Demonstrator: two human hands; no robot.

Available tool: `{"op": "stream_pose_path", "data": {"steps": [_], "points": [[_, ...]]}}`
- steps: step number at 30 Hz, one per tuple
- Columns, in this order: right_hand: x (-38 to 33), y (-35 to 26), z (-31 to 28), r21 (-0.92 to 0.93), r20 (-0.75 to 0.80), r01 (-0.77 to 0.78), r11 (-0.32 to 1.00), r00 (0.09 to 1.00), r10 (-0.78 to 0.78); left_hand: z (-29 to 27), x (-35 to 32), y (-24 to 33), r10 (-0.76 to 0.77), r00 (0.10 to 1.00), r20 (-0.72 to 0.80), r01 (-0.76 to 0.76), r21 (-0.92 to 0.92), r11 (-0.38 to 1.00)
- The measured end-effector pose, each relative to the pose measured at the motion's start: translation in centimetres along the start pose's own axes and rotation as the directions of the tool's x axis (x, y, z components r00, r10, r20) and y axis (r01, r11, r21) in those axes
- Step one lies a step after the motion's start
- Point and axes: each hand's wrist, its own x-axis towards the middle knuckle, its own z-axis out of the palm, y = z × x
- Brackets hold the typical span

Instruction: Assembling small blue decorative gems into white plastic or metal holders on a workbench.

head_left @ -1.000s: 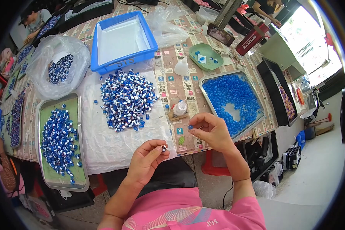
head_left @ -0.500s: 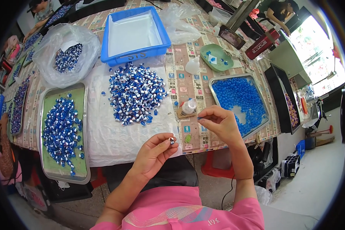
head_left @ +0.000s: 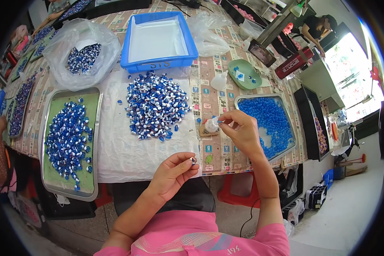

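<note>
My left hand (head_left: pixel 173 174) is closed, thumb and forefinger pinching a small dark-and-white piece (head_left: pixel 193 161) above the table's front edge. To its upper right, my right hand (head_left: pixel 243 131) pinches a tiny blue bead (head_left: pixel 220 122), mostly covered by the fingertips. That bead is right beside the mouth of a small clear-white bottle (head_left: pixel 211 125) standing on a brown block (head_left: pixel 208 133). A metal tray (head_left: pixel 295 141) of translucent blue beads (head_left: pixel 266 112) lies just right of my right hand. Ahead of my left hand, blue-and-white pieces (head_left: pixel 157 106) are heaped on white sheeting (head_left: pixel 136 162).
At left is a green-bottomed metal tray (head_left: pixel 97 170) of blue-and-white pieces, with a plastic bag (head_left: pixel 109 47) of more behind. A blue bin (head_left: pixel 158 65), a white squeeze bottle (head_left: pixel 219 81) and a green dish (head_left: pixel 243 84) stand farther back. Another person (head_left: pixel 318 30) works at far right.
My right hand has moved slightly left, bringing its bead up to the small bottle. The left hand keeps its pinch on the dark-and-white piece. The whole view has shifted a little.
</note>
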Motion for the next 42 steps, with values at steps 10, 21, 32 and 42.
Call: {"op": "stream_pose_path", "data": {"steps": [10,21,32,42], "points": [[-0.3,-0.5,0.7,-0.102,-0.012,0.14,0.985,0.99,-0.142,-0.2,-0.5,0.3,0.014,1.0,-0.008,-0.014,-0.023,1.0],[-5.9,-2.8,1.6,0.313,0.185,0.054,0.948,0.976,-0.117,-0.5,0.8,-1.1,-0.002,1.0,0.018,0.002,-0.001,1.0],[-6.9,-1.7,2.1,0.331,0.235,0.019,0.943,0.967,-0.102,-0.4,0.9,-2.1,-0.026,0.999,0.036,0.025,0.02,0.999],[-6.7,-0.6,1.8,0.421,0.377,-0.122,0.899,0.925,-0.051,-0.9,0.6,-2.6,-0.135,0.989,0.063,0.141,-0.094,0.986]]}}
